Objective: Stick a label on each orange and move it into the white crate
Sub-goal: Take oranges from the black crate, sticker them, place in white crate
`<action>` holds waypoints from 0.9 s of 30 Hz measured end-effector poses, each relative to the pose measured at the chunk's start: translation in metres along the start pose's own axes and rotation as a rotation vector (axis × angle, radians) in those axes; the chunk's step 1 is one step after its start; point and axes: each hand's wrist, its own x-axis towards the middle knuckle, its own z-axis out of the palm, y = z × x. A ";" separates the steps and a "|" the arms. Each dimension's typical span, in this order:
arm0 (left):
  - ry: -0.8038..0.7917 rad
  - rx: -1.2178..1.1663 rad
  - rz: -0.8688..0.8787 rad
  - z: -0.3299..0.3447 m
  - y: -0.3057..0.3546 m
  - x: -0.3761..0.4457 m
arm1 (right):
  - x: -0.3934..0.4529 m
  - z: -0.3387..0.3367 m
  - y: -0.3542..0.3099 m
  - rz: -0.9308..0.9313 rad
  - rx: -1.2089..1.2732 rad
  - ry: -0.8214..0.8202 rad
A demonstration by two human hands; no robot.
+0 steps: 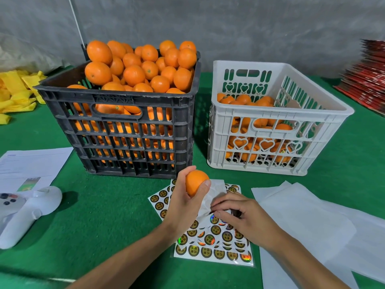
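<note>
My left hand (185,202) grips one orange (194,181) just above the green table, in front of the black crate (125,130), which is heaped with oranges. My right hand (239,215) rests on the sheet of round gold-and-black labels (210,240), its fingertips pinching at a label near the peeled upper part of the sheet. The white crate (270,130) stands to the right of the black one and is partly filled with oranges.
Loose white paper sheets (308,224) lie to the right of the labels. A white handheld controller (27,209) and a printed sheet (31,165) lie at the left. Yellow foam sleeves (16,92) are piled at far left, red cartons (366,80) at far right.
</note>
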 end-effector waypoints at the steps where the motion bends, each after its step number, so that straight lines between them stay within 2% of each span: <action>1: 0.000 0.006 0.001 0.000 0.000 0.000 | -0.001 0.000 0.000 -0.006 -0.001 0.004; 9: -0.004 0.035 0.008 -0.001 -0.003 0.001 | 0.001 0.000 -0.002 0.019 0.043 0.016; 19: 0.005 0.037 0.025 0.000 -0.005 0.001 | 0.009 -0.003 -0.002 0.115 0.080 -0.068; 27: -0.004 0.036 0.024 0.001 -0.006 0.002 | 0.025 -0.023 -0.011 0.173 0.133 -0.246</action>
